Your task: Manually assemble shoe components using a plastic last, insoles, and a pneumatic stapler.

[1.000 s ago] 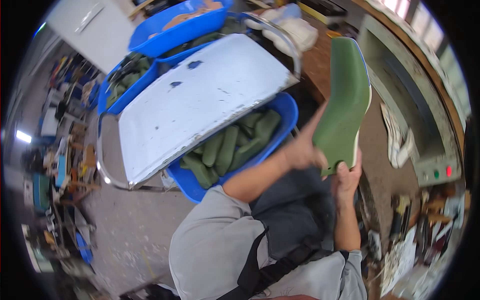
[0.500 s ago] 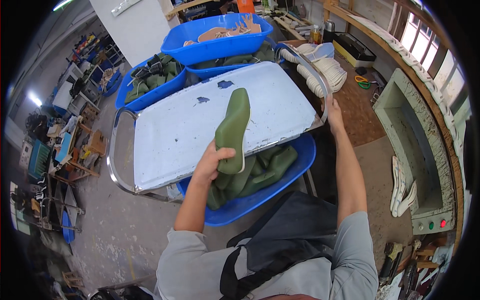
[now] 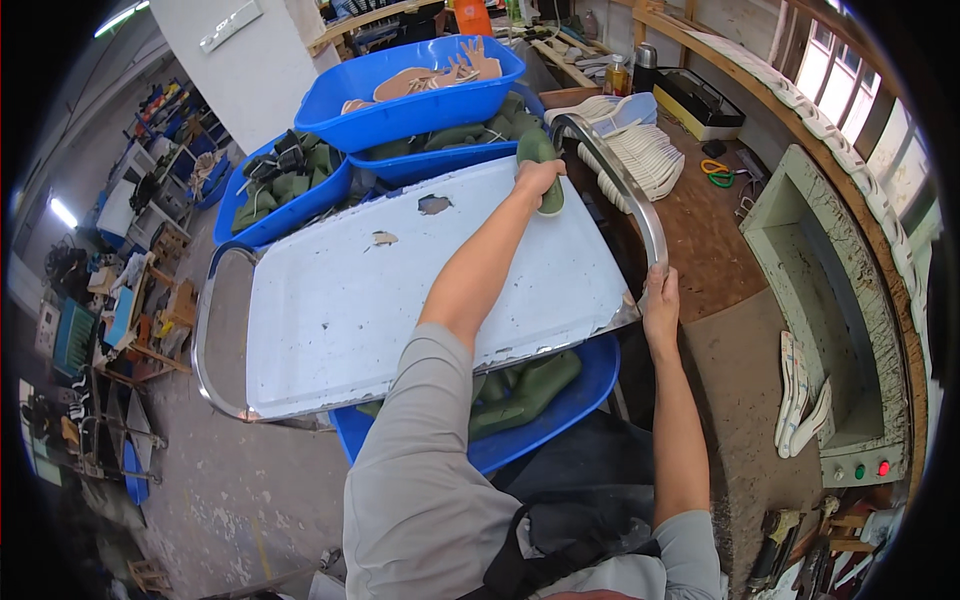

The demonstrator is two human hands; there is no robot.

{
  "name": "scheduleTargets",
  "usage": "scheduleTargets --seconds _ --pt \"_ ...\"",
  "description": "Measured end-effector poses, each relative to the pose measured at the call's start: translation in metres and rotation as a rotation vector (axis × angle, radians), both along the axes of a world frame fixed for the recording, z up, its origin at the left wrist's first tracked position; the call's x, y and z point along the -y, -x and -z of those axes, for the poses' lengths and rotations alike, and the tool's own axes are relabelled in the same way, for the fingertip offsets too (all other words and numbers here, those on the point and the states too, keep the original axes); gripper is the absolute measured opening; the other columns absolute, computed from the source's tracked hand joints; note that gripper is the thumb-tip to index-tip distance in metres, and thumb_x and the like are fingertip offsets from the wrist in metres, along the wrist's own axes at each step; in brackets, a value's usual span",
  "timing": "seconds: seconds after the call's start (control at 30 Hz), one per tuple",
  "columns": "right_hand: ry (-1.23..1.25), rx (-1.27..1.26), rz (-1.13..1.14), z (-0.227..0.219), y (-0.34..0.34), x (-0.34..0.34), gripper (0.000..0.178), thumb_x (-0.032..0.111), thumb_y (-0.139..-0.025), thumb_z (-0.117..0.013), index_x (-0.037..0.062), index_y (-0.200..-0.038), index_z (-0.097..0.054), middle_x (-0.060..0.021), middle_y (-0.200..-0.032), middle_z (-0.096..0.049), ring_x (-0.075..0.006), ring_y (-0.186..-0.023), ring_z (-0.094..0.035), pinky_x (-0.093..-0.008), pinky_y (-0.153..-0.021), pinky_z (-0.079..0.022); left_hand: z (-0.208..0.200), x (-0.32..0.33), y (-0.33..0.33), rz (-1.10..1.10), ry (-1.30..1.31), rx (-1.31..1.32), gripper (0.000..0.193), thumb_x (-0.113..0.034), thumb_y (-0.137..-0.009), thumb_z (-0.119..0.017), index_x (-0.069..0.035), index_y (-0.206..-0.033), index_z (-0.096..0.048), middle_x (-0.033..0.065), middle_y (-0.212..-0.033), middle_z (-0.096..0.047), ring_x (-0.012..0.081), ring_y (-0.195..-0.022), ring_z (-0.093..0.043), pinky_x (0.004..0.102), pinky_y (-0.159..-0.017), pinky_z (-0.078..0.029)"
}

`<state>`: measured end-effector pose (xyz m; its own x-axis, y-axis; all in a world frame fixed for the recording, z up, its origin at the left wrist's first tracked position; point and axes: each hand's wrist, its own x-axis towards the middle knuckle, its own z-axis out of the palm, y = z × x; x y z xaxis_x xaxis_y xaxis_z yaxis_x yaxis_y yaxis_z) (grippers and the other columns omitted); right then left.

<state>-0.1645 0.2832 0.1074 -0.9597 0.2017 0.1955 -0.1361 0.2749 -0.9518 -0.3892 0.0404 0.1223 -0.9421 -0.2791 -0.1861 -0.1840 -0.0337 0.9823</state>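
A green shoe last (image 3: 537,149) is gripped in my left hand (image 3: 541,182), at the far right corner of a white cart top (image 3: 400,290) with chipped paint. My left arm stretches across that surface. My right hand (image 3: 660,305) is wrapped around the curved metal rail (image 3: 630,180) at the cart's right end. Below the near edge, a blue tub (image 3: 590,400) holds several more green lasts (image 3: 525,395), partly hidden by my left sleeve.
Behind the cart stand blue tubs (image 3: 410,115) with green lasts and tan shoe parts (image 3: 430,82). Stacked pale insoles (image 3: 645,160), orange-handled scissors (image 3: 717,173) and loose insoles (image 3: 795,395) lie on the brown bench at right. A grey-green machine frame (image 3: 770,210) borders it.
My left hand has carried the green shoe last from the cart's near edge to its far right corner. The right hand stays on the rail.
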Motion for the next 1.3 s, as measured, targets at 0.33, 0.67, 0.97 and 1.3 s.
scheduleTargets --seconds 0.33,0.67,0.97,1.3 --pt "-0.005 -0.092 -0.033 -0.004 0.005 -0.03 0.036 0.034 -0.096 -0.051 -0.0005 -0.106 -0.05 -0.0176 -0.096 -0.053 -0.0305 -0.096 -0.053 -0.0413 -0.085 -0.042 -0.058 -0.055 -0.007 -0.169 0.573 -0.565 0.095 -0.053 -0.075 -0.072 0.019 -0.128 -0.041 0.0335 -0.127 -0.049 0.0396 -0.125 -0.044 0.0431 -0.108 -0.03" --pt "-0.675 0.124 0.38 0.013 -0.204 -0.2 0.03 0.031 -0.092 -0.057 0.0044 -0.101 -0.065 -0.0184 -0.102 -0.064 -0.0317 -0.096 -0.061 -0.0423 -0.083 -0.047 -0.081 -0.204 -0.331 1.103 0.368 -0.408 0.042 -0.023 -0.081 -0.073 -0.001 -0.114 -0.06 0.0098 -0.107 -0.063 0.0189 -0.096 -0.061 0.034 -0.085 -0.05" --pt "-0.246 0.081 0.666 0.025 -0.247 -0.288 0.045 0.034 -0.094 -0.059 -0.0012 -0.122 -0.06 -0.0145 -0.117 -0.063 -0.0203 -0.109 -0.058 -0.0314 -0.094 -0.043 0.086 -0.039 -0.388 0.391 0.99 -0.291 0.028 -0.014 -0.084 -0.058 0.003 -0.105 -0.061 0.0219 -0.101 -0.062 0.0391 -0.097 -0.059 0.0445 -0.085 -0.048" --pt "-0.367 -0.107 0.823 0.071 -0.256 -0.248 0.032 0.025 -0.093 -0.063 -0.0021 -0.108 -0.067 -0.0099 -0.104 -0.065 -0.0164 -0.092 -0.061 -0.0284 -0.084 -0.047 0.104 0.089 -0.416 0.51 0.809 0.247 0.055 -0.031 -0.08 -0.07 0.004 -0.121 -0.057 0.0218 -0.109 -0.065 0.0355 -0.102 -0.062 0.04 -0.088 -0.049"
